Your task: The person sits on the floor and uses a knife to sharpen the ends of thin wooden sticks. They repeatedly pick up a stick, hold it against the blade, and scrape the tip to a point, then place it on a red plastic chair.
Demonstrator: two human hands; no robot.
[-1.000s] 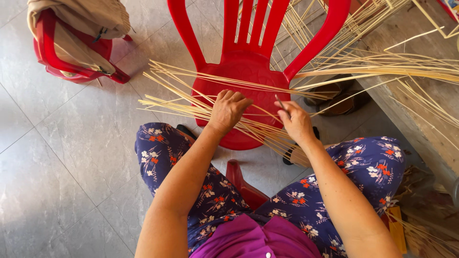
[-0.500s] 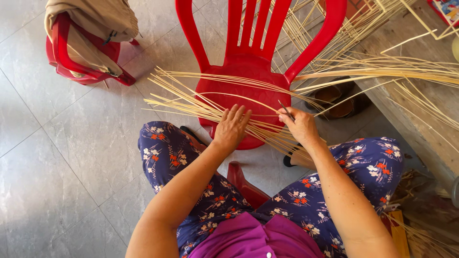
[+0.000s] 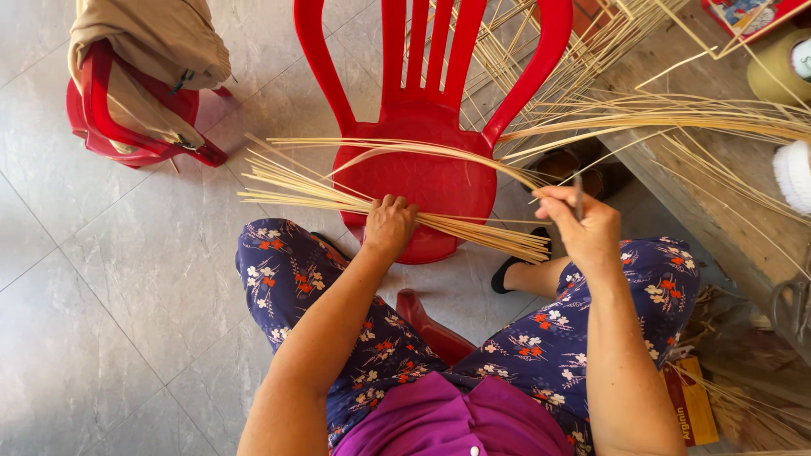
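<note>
Bamboo-coloured thin strips (image 3: 363, 196) lie in a flat bundle across the front of the red plastic chair (image 3: 422, 160), splayed ends sticking out past the seat on the left, other ends reaching toward the right knee. Left hand (image 3: 389, 226) sits palm-down on the bundle, fingers curled over it and pressing it against the seat edge — closed on the strips. Right hand (image 3: 583, 226) is raised just off the bundle's right end, fingers pinched narrow round a thin dark tool (image 3: 578, 196), upright; blade or awl, cannot tell. One long strip arcs from the right hand back over the seat.

Handling, as a judgement: strips look very light, springy, stiff along the length but easy to bend and likely to snap or split if kinked. Loose ones will slide and fan out, so hold the bundle flat near its middle where the left hand is, not at the frayed tips. Edges may be sharp.

Around it: person seated low, floral-print trousers (image 3: 287, 279), purple top. Grey tiled floor (image 3: 127, 295). Second red chair (image 3: 127, 127) at upper left with beige cloth draped on it. More long strips (image 3: 676, 114) fan out at upper right over a wooden counter (image 3: 718, 211); a pale round thing and a white one sit at the right edge — too cropped to name. Dark sandal (image 3: 583, 169) on the floor behind the chair's right side.
</note>
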